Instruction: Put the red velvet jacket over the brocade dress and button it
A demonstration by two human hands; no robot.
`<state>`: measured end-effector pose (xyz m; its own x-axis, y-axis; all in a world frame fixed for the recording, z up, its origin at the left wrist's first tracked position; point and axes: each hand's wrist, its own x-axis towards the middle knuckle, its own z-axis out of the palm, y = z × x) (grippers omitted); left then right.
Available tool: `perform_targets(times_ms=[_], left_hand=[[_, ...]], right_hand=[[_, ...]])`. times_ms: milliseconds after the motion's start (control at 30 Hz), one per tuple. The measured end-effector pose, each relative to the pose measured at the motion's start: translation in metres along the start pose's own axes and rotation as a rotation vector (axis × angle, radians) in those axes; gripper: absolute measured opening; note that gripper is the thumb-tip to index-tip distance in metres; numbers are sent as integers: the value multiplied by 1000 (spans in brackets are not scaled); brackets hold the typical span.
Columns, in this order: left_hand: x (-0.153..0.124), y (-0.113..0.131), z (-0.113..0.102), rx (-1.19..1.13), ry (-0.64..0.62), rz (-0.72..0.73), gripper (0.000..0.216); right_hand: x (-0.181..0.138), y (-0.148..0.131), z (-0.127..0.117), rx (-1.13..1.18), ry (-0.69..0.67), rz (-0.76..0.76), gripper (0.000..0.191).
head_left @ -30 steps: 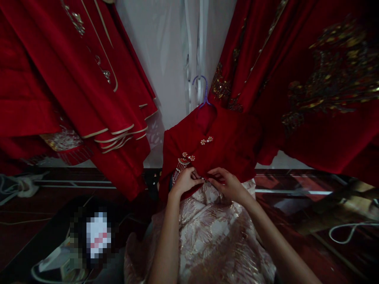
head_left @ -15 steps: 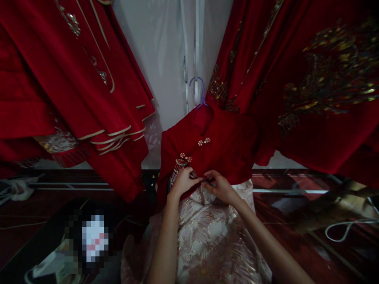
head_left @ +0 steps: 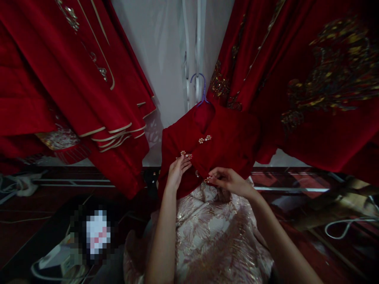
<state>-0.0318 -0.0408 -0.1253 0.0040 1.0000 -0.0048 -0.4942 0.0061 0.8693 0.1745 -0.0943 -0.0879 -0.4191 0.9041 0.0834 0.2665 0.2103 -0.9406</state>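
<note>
Low on the red jacket (head_left: 223,152), just beside the pale cloth (head_left: 219,236), the right hand (head_left: 232,182) pinches the lower clasp (head_left: 208,180); the left hand (head_left: 175,172) lies at the middle clasp (head_left: 188,156), its grip unclear. Work on the lower clasp seems in hand; closing it would call for aligning both parts.

You are in an apparent garment workroom or dress shop; which, cannot be determined. Observed: ornamented red garments (head_left: 118,104) hang to your left and right, and a red top (head_left: 229,136) before you has a purple hanger (head_left: 204,88) at its neck.
</note>
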Motion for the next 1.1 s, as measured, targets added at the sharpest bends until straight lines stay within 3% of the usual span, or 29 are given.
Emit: perform_targets(times_ms=[200, 567, 700, 767, 867, 933, 1033, 1100], left_hand=[[2, -6, 7, -69, 181, 42, 29], [1, -2, 5, -138, 203, 31, 29], [-2, -4, 7, -85, 283, 66, 26], [-2, -1, 9, -25, 265, 33, 26], [4, 10, 18, 172, 129, -28, 32], [11, 21, 29, 353, 81, 118, 32], [22, 34, 50, 688, 22, 511, 23], [29, 38, 64, 928, -33, 689, 22]], right_hand=[[1, -1, 10, 17, -40, -22, 25], [6, 6, 14, 22, -65, -24, 28], [7, 8, 17, 28, -78, -31, 28], [6, 8, 15, 15, -84, -35, 27], [2, 8, 5, -24, -99, -32, 25], [-3, 8, -4, -46, -128, -17, 24], [-11, 4, -16, -70, -169, -1, 23], [-15, 0, -21, -80, -177, 4, 24]])
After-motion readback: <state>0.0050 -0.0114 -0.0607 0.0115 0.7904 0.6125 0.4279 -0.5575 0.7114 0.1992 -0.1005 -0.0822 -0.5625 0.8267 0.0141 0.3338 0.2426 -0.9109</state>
